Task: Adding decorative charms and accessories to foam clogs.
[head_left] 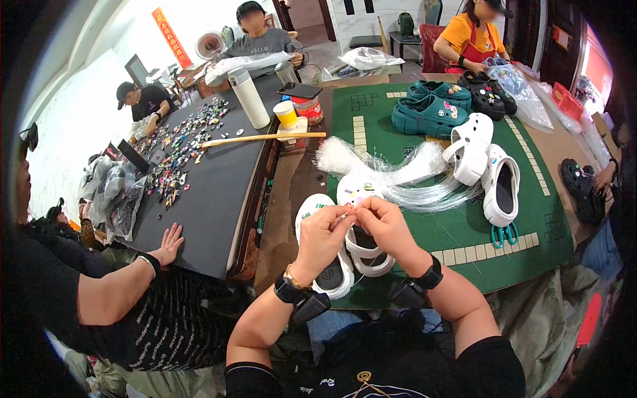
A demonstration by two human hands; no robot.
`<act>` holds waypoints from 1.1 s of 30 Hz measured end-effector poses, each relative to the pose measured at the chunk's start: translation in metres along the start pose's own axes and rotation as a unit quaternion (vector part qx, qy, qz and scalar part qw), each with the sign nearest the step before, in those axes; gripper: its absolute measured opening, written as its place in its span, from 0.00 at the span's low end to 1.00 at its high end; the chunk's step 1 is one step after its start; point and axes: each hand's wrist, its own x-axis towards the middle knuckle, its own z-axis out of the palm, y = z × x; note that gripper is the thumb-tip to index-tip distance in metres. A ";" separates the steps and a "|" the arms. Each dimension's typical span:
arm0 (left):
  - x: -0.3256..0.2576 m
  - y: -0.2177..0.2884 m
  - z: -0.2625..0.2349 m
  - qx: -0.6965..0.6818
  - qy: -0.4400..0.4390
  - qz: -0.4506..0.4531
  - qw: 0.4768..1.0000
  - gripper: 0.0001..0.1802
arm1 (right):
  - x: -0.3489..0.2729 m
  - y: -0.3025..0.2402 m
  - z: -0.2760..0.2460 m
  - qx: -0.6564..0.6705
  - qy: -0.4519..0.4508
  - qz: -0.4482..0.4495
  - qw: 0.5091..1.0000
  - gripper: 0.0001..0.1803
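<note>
My left hand (320,233) and my right hand (390,232) meet fingertip to fingertip in a pinch. A tiny orange-red bit shows between them, too small to name. Just beneath are two white clogs side by side: the left clog (334,282) with a dark insole, and the right clog (358,188) with colourful charms on its toe. My fingers partly cover both. Beyond them, a bundle of clear plastic strands (424,192) fans out across the green mat (458,249).
More white clogs (501,187), teal clogs (431,116) and black clogs (488,93) stand at the right. Teal-handled scissors (504,235) lie near the mat's edge. On the dark table (206,219) are scattered charms (176,152), a white bottle (249,99) and a stick (265,138). Several people sit around.
</note>
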 end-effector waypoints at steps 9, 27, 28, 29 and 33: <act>-0.002 -0.011 -0.006 -0.065 -0.021 0.009 0.998 0.05 | 0.002 -0.002 -0.006 0.080 0.010 0.066 0.995 0.09; -0.002 -0.004 0.000 0.000 -0.003 0.001 1.000 0.05 | 0.000 -0.003 -0.010 0.154 -0.028 0.052 0.986 0.08; -0.003 -0.004 0.000 0.001 -0.001 0.001 1.000 0.05 | -0.001 -0.003 -0.010 0.154 -0.028 0.051 0.986 0.08; -0.003 -0.004 0.000 0.001 -0.001 0.001 1.000 0.05 | -0.001 -0.003 -0.010 0.156 -0.026 0.047 0.986 0.07; -0.004 -0.001 0.000 0.001 -0.009 -0.008 1.000 0.06 | -0.002 -0.001 -0.011 0.162 -0.004 0.036 0.986 0.05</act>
